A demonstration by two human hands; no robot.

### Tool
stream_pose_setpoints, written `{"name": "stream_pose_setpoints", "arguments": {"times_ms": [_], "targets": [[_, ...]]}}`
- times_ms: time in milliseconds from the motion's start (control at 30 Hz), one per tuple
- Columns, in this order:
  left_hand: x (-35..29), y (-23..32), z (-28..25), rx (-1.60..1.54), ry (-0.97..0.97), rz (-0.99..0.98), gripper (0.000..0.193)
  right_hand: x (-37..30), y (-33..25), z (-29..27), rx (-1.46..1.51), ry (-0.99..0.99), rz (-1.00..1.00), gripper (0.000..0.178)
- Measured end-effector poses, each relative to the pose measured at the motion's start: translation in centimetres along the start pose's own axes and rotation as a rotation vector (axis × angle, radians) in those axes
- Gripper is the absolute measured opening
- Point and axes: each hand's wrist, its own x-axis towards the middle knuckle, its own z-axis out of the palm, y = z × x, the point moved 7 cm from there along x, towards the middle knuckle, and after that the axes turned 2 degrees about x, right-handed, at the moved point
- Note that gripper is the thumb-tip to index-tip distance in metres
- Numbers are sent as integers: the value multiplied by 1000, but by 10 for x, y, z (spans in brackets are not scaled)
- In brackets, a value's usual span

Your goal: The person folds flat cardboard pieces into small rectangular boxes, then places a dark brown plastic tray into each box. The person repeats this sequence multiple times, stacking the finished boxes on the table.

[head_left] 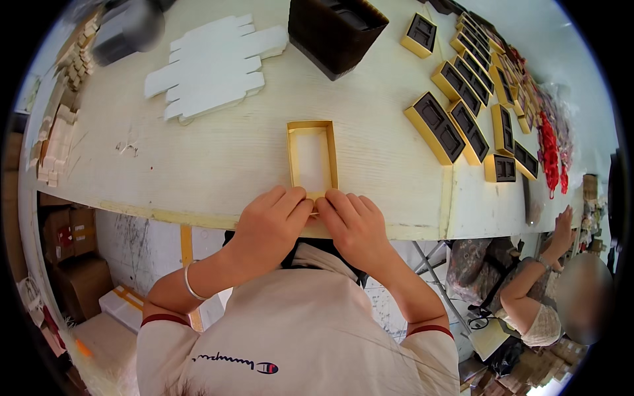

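Observation:
A small gold cardboard box [333,158] with a white inside lies open-topped on the table, close to its front edge. My left hand [273,218] pinches the box's near end from the left, fingers curled. From the right, my right hand [353,221] grips the same end, its fingertips beside those of the left. The thumbs and part of the near wall are hidden under my fingers. Both forearms rest against the table's front edge region.
Flat white card blanks [214,69] are stacked at the back left, beside a dark bin [333,36]. Gold boxes with black inserts [436,129] stand in rows at right, near red cords [548,152]. Another person [541,297] sits at far right.

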Motion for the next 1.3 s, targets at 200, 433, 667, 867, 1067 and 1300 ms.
{"name": "stream_pose_setpoints", "arguments": {"times_ms": [200,433,667,867,1067,1300], "targets": [[1,-7,13,-10,-308,-147,12,15,8,6,142,-372,127,13],[33,-12,-30,-112,-258,38,42,19,18,-9,240,-363,36,18],[53,-56,-29,61,-457,73,73,27,25,-25,142,-346,14,20],[49,-67,-21,-208,-527,-141,67,13,27,-20,219,-188,-43,20],[49,-73,-22,-305,-490,-146,60,15,37,-16,353,-195,-20,21],[38,-62,-23,-144,-483,-166,64,39,68,-71,285,288,-19,27]]}}
